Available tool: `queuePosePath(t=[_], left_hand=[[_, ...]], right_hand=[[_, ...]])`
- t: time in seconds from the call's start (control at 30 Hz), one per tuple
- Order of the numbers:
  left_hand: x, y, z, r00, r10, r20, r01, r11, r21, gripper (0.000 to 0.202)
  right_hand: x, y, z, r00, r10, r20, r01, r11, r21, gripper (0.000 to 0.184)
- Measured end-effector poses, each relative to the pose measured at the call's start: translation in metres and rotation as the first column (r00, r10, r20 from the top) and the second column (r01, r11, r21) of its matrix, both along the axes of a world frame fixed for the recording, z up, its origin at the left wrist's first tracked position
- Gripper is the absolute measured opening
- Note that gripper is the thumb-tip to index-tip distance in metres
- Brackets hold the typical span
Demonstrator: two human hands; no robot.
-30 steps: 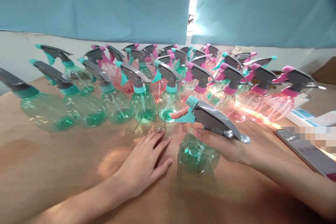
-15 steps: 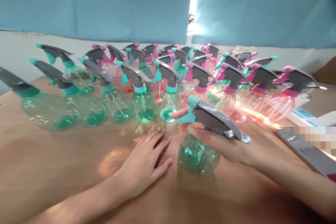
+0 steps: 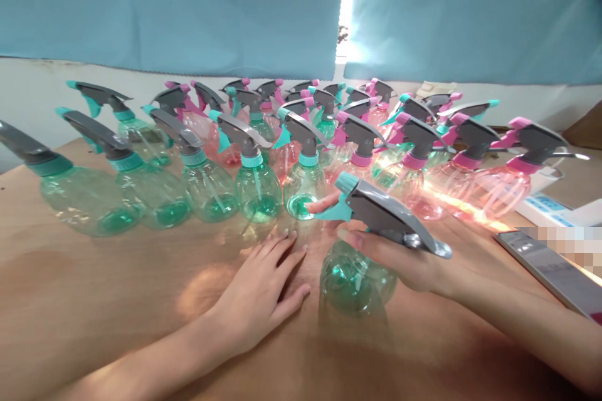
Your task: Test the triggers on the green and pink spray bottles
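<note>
My right hand (image 3: pixel 380 250) is wrapped round the neck of a green spray bottle (image 3: pixel 355 282), under its grey head and teal nozzle. One finger reaches forward by the teal trigger (image 3: pixel 336 210). That bottle is clear green plastic with a tube inside, and it stands nearer to me than the rest. Flat on the wooden table (image 3: pixel 117 301), to the left of the bottle, lies my left hand (image 3: pixel 263 285), open with its fingers spread and holding nothing. Just beyond its fingertips stands another green spray bottle (image 3: pixel 258 191) in the front row.
Several green spray bottles (image 3: pixel 209 191) fill the front row's left side, and pink ones (image 3: pixel 501 185) its right. More spray bottles stand behind. At the right lie a dark flat phone-like object (image 3: pixel 545 272) and a white device (image 3: pixel 540 207). Blue curtains (image 3: pixel 188 12) hang behind.
Almost nothing differs. The view has shifted very slightly; both hands and the held spray bottle keep their places.
</note>
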State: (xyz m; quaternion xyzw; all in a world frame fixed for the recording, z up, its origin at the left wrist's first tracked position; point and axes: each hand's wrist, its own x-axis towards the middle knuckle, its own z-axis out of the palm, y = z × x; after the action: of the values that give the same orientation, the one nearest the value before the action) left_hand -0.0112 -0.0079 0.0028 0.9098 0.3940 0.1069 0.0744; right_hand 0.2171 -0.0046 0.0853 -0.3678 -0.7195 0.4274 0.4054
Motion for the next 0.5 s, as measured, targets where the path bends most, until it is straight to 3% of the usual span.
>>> queuePosePath(t=[0.5], left_hand=[[-0.0013,-0.0003,-0.0007,1.0,0.001,0.008,-0.001,1.0,0.005,0.048]], right_hand=[[0.0031,0.0023,-0.0023,1.0,0.005,0.03,-0.006,0.999,0.036,0.035]])
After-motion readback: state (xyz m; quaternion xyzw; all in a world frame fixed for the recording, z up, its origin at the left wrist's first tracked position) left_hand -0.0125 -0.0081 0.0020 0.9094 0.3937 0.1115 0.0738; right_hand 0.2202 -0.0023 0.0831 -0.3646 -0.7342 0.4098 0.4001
